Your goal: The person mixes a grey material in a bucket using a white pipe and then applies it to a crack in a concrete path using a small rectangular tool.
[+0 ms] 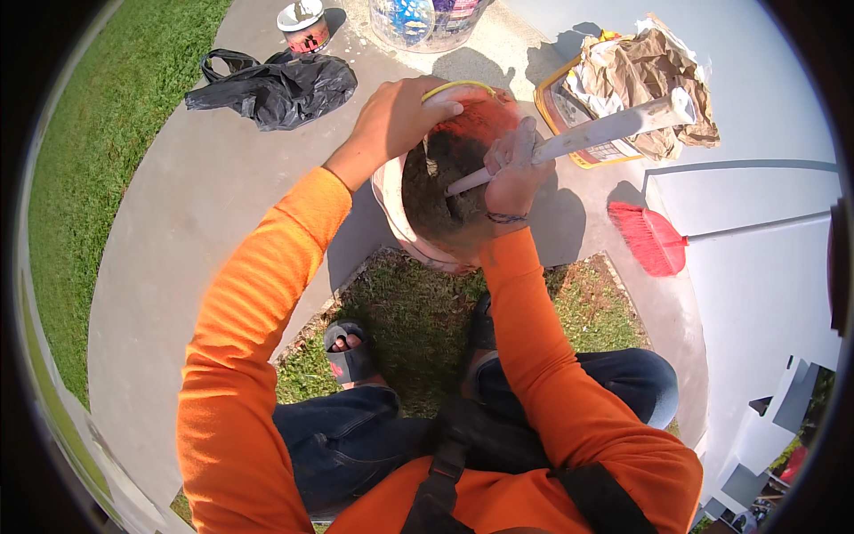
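Note:
A bucket [389, 191] with a reddish inner wall and a yellow handle stands in front of me, tilted slightly. Inside it sits a grey-brown wet mix [436, 182] that looks like mortar. My left hand [398, 120] is closed over the bucket's far left rim, thumb on the inside. Over the right side of the bucket, my right hand [514, 173] wraps round a long pale stick [605, 127]. The stick's lower end goes into the mix, and its upper end points to the far right. Part of the mix is hidden by my right hand.
A black plastic bag [294, 89] and a small paint can [303, 34] lie far left; a larger stained bucket [422, 22] stands beyond. Far right is a yellow-edged container [556, 93] holding crumpled brown paper [654, 67]. A red broom [649, 238] rests at right. Grass [391, 307] lies below the bucket.

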Available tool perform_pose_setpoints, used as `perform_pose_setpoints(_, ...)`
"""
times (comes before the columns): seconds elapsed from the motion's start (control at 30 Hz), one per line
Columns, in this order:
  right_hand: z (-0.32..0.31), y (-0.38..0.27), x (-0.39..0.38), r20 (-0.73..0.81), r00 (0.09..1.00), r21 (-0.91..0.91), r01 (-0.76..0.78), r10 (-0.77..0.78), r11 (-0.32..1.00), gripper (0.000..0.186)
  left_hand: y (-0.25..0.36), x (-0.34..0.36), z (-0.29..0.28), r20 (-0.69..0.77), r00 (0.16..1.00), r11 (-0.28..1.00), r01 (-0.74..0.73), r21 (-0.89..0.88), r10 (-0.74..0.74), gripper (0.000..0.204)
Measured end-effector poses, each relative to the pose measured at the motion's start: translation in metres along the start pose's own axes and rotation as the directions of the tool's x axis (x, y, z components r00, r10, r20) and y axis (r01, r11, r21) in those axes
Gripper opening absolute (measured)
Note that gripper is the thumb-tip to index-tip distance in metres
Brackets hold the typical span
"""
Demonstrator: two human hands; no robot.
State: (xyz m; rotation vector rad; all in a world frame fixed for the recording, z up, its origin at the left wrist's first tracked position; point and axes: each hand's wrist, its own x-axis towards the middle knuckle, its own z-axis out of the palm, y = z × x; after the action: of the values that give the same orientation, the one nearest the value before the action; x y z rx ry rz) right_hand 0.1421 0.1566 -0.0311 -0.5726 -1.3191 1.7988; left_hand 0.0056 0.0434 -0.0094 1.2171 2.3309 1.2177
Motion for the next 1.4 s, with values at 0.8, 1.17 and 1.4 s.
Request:
perform_pose_setpoints(0.8, 0.014, -0.016, 0.001, 0.056, 0.99, -0.064, -0.129, 0.133, 0.99, 0.036, -0.007, -0.013, -0.005, -0.021, 0.999, 0.999, 0.035, 0.034, -0.035, 0.051)
perform_pose_setpoints(1.17, 0.009, -0.037, 0.014, 0.158, 0.98, 0.181, 0.09, -0.119, 0.979, 0.046, -0.007, -0.011, -0.007, -0.03, 0.999, 0.996, 0.03, 0.081, -0.027, 0.053)
perform_pose_setpoints(1.4, -0.005, 0.01, 0.009, -0.034, 0.993, 0.144, -0.103, 0.109, 0.984, 0.047, -0.006, -0.011, 0.0, -0.071, 0.997, 0.999, 0.023, 0.029, -0.021, 0.053)
